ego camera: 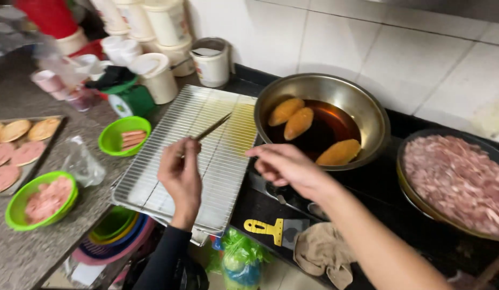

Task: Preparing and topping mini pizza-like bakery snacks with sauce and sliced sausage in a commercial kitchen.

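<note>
My left hand (180, 172), in a black sleeve, hovers over a wire cooling rack (153, 177) and grips a pair of chopsticks (213, 128) that point up and right toward the pan. My right hand (284, 165), bare-armed, hangs beside the near rim of a metal pan (367, 107). Its fingers are loosely apart and it holds nothing. In the pan's dark oil float three golden oblong buns (299, 122).
A large bowl of raw minced meat (459, 182) stands at the right. A yellow-handled scraper (273, 228) and a cloth (324, 252) lie at the front. To the left are green bowls with sausages (126, 137) and sliced meat (43, 200), a tray of flat rounds (19, 147), and tubs behind.
</note>
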